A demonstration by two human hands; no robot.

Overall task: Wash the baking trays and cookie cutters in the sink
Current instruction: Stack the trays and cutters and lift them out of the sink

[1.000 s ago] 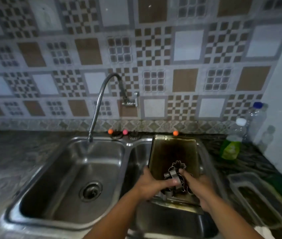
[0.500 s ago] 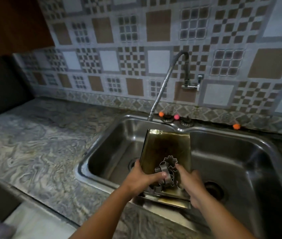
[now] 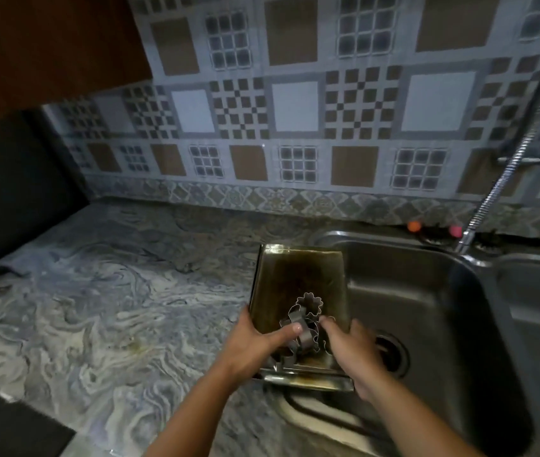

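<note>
while carried across from the right basin a second ago, now held at the left edge of the left basin, half over the marbled countertop (image 3: 104, 301): a stained baking tray (image 3: 298, 282) with a second tray's rim (image 3: 308, 380) showing beneath it at the near end. piled at the near end of the upper tray, metal cookie cutters (image 3: 306, 319), a flower-shaped one farthest, none spilled during the move. clamped on the near left corner, the left hand (image 3: 255, 344), thumb laid over the cutters to pin them. curled round the near right corner, the right hand (image 3: 351, 351), fingertips touching the cutters. to the right and below, the steel sink (image 3: 427, 291) with its drain just beyond the right hand; farther right, the faucet (image 3: 506, 179), no water visible. probably headed for the countertop rather than into the basin, so washing apparently not yet begun; grime on the tray as dark as before. behind, the patterned tile wall (image 3: 295, 107).
</note>
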